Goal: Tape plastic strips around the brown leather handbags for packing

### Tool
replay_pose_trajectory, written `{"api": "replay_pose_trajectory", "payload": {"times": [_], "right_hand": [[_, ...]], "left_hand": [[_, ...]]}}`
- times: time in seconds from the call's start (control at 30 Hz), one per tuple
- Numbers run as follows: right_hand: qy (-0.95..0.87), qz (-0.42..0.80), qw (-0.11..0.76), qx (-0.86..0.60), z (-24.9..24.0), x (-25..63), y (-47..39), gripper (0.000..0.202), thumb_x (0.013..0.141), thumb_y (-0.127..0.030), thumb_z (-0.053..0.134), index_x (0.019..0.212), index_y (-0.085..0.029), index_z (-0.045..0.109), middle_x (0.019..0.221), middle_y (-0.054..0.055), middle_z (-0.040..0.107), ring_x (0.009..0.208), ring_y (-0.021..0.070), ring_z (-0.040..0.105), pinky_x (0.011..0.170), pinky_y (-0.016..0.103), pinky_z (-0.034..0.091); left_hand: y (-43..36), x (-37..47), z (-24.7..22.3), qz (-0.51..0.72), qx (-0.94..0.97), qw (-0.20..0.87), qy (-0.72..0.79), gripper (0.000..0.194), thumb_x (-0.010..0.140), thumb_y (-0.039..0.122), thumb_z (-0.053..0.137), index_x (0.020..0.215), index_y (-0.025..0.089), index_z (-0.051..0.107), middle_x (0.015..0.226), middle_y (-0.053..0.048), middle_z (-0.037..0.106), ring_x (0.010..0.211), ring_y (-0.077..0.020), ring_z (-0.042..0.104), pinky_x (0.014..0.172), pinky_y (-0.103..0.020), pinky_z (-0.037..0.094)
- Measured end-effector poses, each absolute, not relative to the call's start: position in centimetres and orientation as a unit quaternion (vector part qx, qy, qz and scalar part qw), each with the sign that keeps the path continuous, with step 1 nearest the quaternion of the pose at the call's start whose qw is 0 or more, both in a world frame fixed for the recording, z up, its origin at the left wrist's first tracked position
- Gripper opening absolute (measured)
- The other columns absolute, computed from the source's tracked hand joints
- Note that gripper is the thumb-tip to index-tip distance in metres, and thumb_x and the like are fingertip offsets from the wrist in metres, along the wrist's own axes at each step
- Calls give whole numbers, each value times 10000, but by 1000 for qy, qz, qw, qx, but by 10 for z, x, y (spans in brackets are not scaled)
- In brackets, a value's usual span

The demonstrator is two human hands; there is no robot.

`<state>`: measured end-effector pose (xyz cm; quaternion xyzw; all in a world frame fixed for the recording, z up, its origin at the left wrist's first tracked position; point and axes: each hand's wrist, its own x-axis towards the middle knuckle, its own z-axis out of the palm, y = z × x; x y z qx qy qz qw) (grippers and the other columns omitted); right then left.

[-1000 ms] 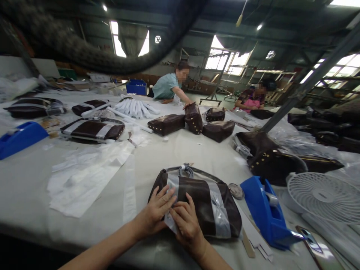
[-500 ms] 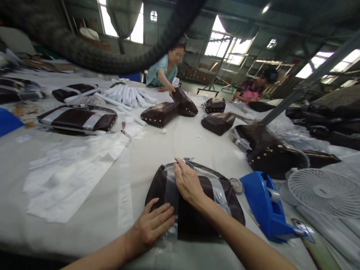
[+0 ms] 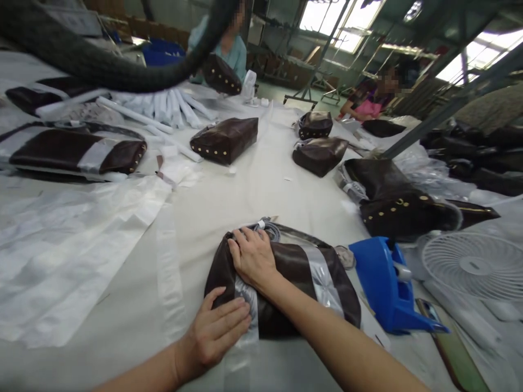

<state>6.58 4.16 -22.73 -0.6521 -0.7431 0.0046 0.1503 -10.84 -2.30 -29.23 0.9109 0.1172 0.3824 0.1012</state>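
Before me on the table lies a dark brown leather handbag (image 3: 288, 261) with a zipped or strapped upper edge. Two translucent wrapping strips cross it, a left strip (image 3: 246, 296) and a right strip (image 3: 322, 279). My left hand (image 3: 216, 326) rests with outstretched fingers on the bag's lower left part and the left strip. Across the top of that strip, my right hand (image 3: 254, 257) lies flat, fingers spread over the bag's upper left edge. A coiled grey strap or cord (image 3: 269, 230) shows just behind it. My palms hide part of the left strip.
A blue tape dispenser (image 3: 378, 283), a white fan (image 3: 474, 267) and a phone (image 3: 453, 343) are at the right. White sheets (image 3: 81, 256) cover the left side. Brown bags, including one with gold studs (image 3: 229, 139), stand farther back. Two co-workers are beyond the table.
My right hand has slid slightly lower and left on the bag, its fingers now flatter. A co-worker has lifted a brown bag off the table and drawn it away. The view has shifted.
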Motion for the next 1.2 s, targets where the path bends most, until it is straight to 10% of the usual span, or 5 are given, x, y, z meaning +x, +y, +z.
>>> {"api": "replay_pose_trajectory", "payload": {"times": [0.4,0.87,1.2], "right_hand": [[-833,2,239,-499,-212,75,-45,296,975,-201,396,1198,-146,583,1274,122,619,1195,204,543,1070,432,311],[-863,-75,176,-468,-243,87,-108,644,887,-453,576,1404,-111,402,1465,182,429,1384,292,355,1126,539,271],[-826,-160,317,-438,-256,69,-120,259,928,-98,404,1025,-136,641,1087,114,708,1110,208,617,1038,430,430]], "left_hand": [[-35,-119,-294,337,930,77,124,406,960,76,337,1306,173,526,1263,-103,635,1304,-208,477,1169,-524,191],[-32,-136,-277,217,970,68,89,527,934,86,364,1451,186,351,1423,-110,495,1376,-207,377,1164,-474,252],[-36,-134,-285,297,932,155,141,385,928,50,370,1275,185,469,1358,-110,549,1322,-191,455,1125,-477,353]]}}
